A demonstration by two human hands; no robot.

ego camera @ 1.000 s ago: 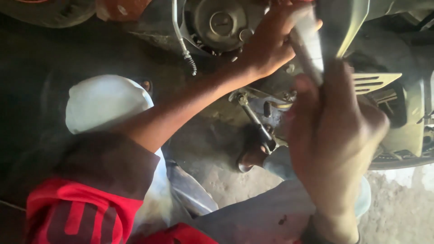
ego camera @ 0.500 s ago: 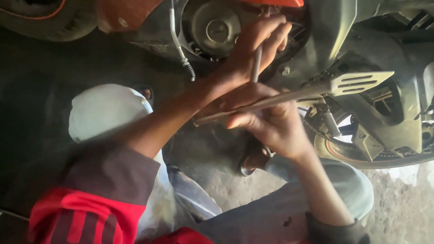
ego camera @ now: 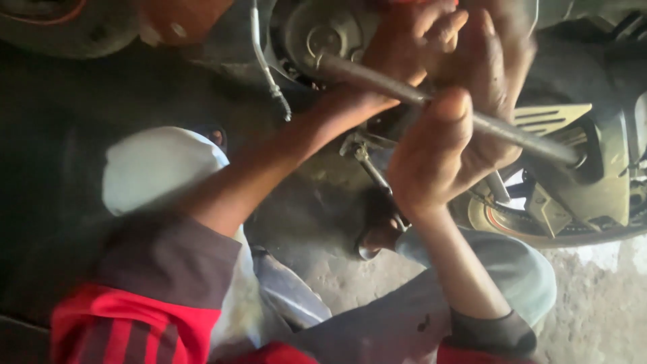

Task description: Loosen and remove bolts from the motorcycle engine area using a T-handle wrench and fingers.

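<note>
My right hand (ego camera: 448,145) is closed around the middle of a long grey metal rod (ego camera: 526,135). The rod slants from the round engine cover (ego camera: 322,35) at the upper left down to the right, ending near a slotted footrest plate (ego camera: 547,118). My left hand (ego camera: 404,50) reaches up to the motorcycle's engine just above the rod, fingers curled; what they hold is hidden. Both arms cross in front of the machine's underside.
A ribbed cable (ego camera: 266,67) hangs left of the engine cover. A bent metal lever (ego camera: 367,158) sticks out below my left wrist. A tyre (ego camera: 40,27) shows at the top left and a wheel rim (ego camera: 512,222) at the right. My knees (ego camera: 162,168) rest over the concrete floor (ego camera: 593,296).
The rod has swung from pointing up-right to slanting down-right across the engine. My right hand has shifted up and closer to my left hand. The view has moved nearer the engine.
</note>
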